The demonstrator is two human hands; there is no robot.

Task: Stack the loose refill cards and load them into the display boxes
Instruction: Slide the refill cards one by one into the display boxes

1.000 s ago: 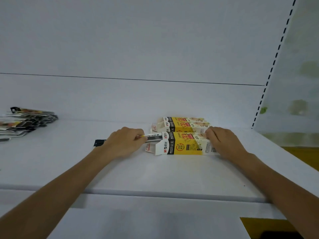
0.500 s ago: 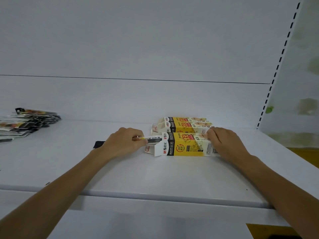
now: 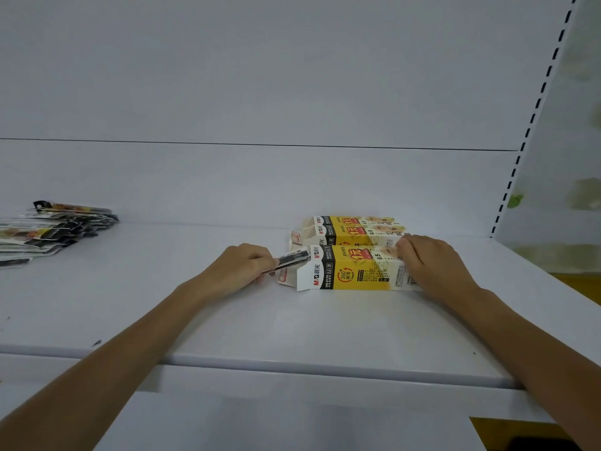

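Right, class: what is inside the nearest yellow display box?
Refill cards, pinched by the left hand, poke into the box at its open left end; its walls hide anything deeper. The right hand grips its other end.

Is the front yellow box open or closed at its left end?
Open. The front box has its left flaps spread outward, and the left hand holds refill cards partly inside it.
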